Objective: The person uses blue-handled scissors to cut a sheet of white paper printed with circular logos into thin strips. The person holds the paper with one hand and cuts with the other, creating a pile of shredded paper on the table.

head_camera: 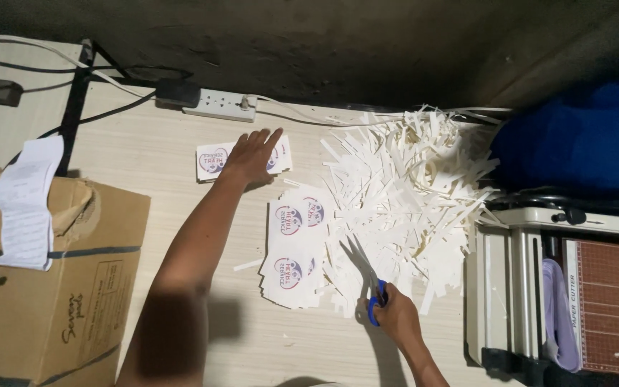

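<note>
While the right hand [397, 313] grips scissors [367, 281] beside paper scraps [402, 193], the left hand [252, 155] lies open on stickers [213, 160].

— Where is everything lying on the surface [180, 143]?
— The paper scraps [402, 193] are sitting right of the printed stickers [291, 251]. The paper cutter [567, 287] is standing farther right, the cardboard box [44, 287] far left, the power strip [220, 105] behind.

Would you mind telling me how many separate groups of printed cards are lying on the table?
3: one group under the left hand near the power strip, one stack mid-table, and one stack nearest the person. More cards may be hidden under the paper strips.
</note>
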